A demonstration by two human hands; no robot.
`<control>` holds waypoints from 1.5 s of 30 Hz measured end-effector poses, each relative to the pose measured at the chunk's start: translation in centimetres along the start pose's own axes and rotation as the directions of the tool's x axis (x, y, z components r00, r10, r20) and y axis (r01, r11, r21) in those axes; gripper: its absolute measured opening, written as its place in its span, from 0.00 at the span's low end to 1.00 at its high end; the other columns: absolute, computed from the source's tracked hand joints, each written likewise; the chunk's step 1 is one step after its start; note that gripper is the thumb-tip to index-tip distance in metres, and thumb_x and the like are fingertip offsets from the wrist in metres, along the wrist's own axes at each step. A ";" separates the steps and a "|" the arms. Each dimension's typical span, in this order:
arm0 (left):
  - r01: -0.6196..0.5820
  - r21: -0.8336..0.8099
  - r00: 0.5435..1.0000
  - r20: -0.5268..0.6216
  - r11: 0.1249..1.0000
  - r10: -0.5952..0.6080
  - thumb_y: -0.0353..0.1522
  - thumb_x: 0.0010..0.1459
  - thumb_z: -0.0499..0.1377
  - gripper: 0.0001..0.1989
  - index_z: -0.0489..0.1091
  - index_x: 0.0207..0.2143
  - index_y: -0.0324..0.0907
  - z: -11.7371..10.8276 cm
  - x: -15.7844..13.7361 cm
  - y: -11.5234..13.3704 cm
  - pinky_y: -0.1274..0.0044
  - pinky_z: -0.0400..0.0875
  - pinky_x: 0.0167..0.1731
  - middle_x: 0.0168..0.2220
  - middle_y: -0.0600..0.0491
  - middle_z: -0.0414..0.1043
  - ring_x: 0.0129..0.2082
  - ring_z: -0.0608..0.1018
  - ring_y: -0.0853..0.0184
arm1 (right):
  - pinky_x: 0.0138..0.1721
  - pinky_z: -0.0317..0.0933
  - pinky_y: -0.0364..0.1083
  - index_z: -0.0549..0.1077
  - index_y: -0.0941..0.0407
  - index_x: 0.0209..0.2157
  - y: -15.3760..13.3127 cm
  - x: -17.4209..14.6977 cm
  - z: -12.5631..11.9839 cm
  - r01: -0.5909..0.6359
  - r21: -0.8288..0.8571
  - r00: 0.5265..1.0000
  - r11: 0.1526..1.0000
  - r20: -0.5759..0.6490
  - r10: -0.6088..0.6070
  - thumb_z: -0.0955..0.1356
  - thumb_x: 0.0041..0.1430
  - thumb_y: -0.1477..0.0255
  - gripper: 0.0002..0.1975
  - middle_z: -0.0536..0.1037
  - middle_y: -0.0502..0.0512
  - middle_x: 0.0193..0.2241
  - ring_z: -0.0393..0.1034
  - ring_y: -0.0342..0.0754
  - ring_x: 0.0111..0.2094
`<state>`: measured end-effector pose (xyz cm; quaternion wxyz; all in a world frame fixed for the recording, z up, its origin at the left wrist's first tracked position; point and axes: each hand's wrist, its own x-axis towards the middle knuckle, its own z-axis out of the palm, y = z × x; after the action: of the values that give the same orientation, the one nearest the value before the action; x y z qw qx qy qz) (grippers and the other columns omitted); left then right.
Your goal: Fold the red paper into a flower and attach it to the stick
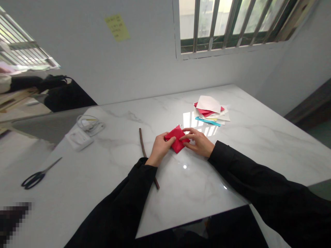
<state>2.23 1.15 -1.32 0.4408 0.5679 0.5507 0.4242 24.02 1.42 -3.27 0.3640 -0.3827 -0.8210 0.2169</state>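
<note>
A small folded piece of red paper (178, 146), roughly diamond-shaped, is held between my two hands above the white marbled table. My left hand (161, 146) pinches its left side, thumb on top. On the other side, my right hand (198, 142) grips the right part with thumb and fingertips. A thin brown stick (141, 140) lies on the table, partly hidden under my left forearm. Some tiny shiny bits (178, 125) show just beyond the paper, too small to name.
A pile of white, red and blue paper scraps (209, 107) lies at the back right. Black-handled scissors (36, 178) rest at the left, near a white box (78, 138) and a coiled white cable (90, 124). A yellow note (117, 27) is on the wall below a barred window (227, 24).
</note>
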 end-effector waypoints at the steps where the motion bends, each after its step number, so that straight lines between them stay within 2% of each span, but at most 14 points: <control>1: 0.013 -0.052 1.000 0.011 0.999 -0.012 0.37 0.52 0.66 0.10 0.76 0.33 0.39 0.0 0.0 0.0 0.77 0.63 0.30 0.27 0.55 0.74 0.27 0.73 0.67 | 0.49 0.72 0.54 0.84 0.50 0.45 -0.1 0.0 0.0 -0.017 0.026 1.000 1.000 -0.008 0.017 0.73 0.64 0.73 0.09 0.76 0.60 0.58 0.75 0.48 0.40; 5: 0.070 -0.261 0.996 0.079 0.963 -0.051 0.36 0.51 0.69 0.14 0.77 0.38 0.38 0.0 -0.2 0.2 0.75 0.69 0.36 0.33 0.52 0.78 0.32 0.76 0.66 | 0.42 0.72 0.49 0.83 0.51 0.44 -0.2 0.2 0.0 -0.065 0.145 0.994 0.987 -0.080 0.077 0.74 0.63 0.72 0.08 0.78 0.57 0.51 0.73 0.45 0.36; 8: 0.104 -0.328 0.992 0.106 0.939 -0.073 0.35 0.50 0.70 0.16 0.77 0.41 0.37 0.1 -0.4 0.5 0.74 0.72 0.40 0.37 0.50 0.79 0.35 0.77 0.65 | 0.37 0.70 0.47 0.82 0.53 0.40 -0.2 0.3 0.0 -0.099 0.224 0.988 0.970 -0.094 0.123 0.75 0.62 0.70 0.05 0.78 0.56 0.46 0.71 0.43 0.33; 12: 0.120 -0.328 0.988 0.128 0.937 -0.081 0.34 0.49 0.70 0.15 0.76 0.39 0.38 0.2 -0.5 0.7 0.74 0.72 0.39 0.36 0.51 0.78 0.35 0.77 0.65 | 0.37 0.68 0.47 0.80 0.54 0.33 -0.2 0.4 0.0 -0.144 0.235 0.985 0.961 -0.058 0.162 0.76 0.60 0.69 0.05 0.78 0.54 0.42 0.68 0.42 0.31; 17: 0.118 -0.352 0.989 0.131 0.928 -0.076 0.34 0.49 0.69 0.15 0.74 0.38 0.39 0.1 -0.4 0.7 0.74 0.72 0.38 0.34 0.53 0.76 0.34 0.76 0.66 | 0.39 0.67 0.48 0.82 0.54 0.37 0.0 0.4 -0.1 -0.169 0.261 0.984 0.950 -0.010 0.178 0.77 0.59 0.64 0.09 0.78 0.56 0.45 0.69 0.44 0.34; 21: 0.116 -0.329 0.987 0.147 0.937 -0.071 0.34 0.50 0.69 0.13 0.73 0.38 0.40 0.1 -0.4 0.8 0.74 0.72 0.37 0.32 0.55 0.74 0.32 0.75 0.66 | 0.38 0.66 0.47 0.81 0.55 0.33 0.3 0.6 -0.2 -0.196 0.318 0.980 0.927 0.041 0.194 0.77 0.59 0.62 0.10 0.78 0.56 0.46 0.68 0.43 0.33; 26: 0.090 -0.308 0.988 0.149 0.947 -0.046 0.33 0.50 0.68 0.13 0.74 0.38 0.40 0.1 -0.4 0.7 0.75 0.72 0.37 0.32 0.54 0.74 0.34 0.76 0.65 | 0.36 0.63 0.46 0.81 0.55 0.33 -0.1 0.7 -0.3 -0.208 0.341 0.976 0.917 0.018 0.215 0.75 0.61 0.60 0.12 0.78 0.55 0.43 0.67 0.44 0.33; 33: 0.093 -0.342 0.983 0.180 0.935 -0.032 0.33 0.52 0.70 0.16 0.76 0.43 0.39 0.5 -0.7 1.1 0.74 0.73 0.39 0.36 0.51 0.77 0.36 0.78 0.65 | 0.31 0.56 0.45 0.79 0.56 0.32 -0.8 0.6 -0.3 -0.232 0.277 0.971 0.933 0.008 0.239 0.74 0.62 0.57 0.16 0.75 0.49 0.25 0.60 0.43 0.26; 38: 0.044 -0.296 0.989 0.146 0.954 -0.001 0.41 0.55 0.71 0.19 0.78 0.44 0.39 0.7 -0.8 0.9 0.73 0.74 0.39 0.37 0.49 0.79 0.36 0.79 0.63 | 0.31 0.57 0.45 0.80 0.55 0.32 -1.1 0.5 -0.3 -0.203 0.262 0.978 0.943 0.000 0.211 0.73 0.63 0.56 0.16 0.76 0.49 0.26 0.61 0.43 0.26; 42: 0.023 -0.273 0.997 0.078 0.962 -0.002 0.40 0.54 0.72 0.18 0.79 0.43 0.38 0.8 -0.7 0.6 0.73 0.73 0.39 0.37 0.49 0.80 0.35 0.78 0.64 | 0.31 0.59 0.45 0.80 0.55 0.33 -1.0 0.5 -0.3 -0.195 0.271 0.980 0.943 0.003 0.201 0.73 0.63 0.57 0.15 0.78 0.50 0.29 0.62 0.43 0.27; 45: 0.043 -0.290 0.997 0.079 0.956 -0.021 0.38 0.53 0.73 0.18 0.79 0.42 0.37 0.8 -0.8 0.6 0.73 0.72 0.38 0.37 0.48 0.80 0.34 0.78 0.64 | 0.32 0.60 0.45 0.80 0.55 0.33 -0.9 0.5 -0.3 -0.179 0.276 0.982 0.944 -0.008 0.189 0.73 0.63 0.58 0.14 0.78 0.51 0.31 0.63 0.43 0.28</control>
<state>3.13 0.34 -0.91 0.5466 0.5033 0.4746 0.4719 23.61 1.27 -2.23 0.4059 -0.4073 -0.7371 0.3549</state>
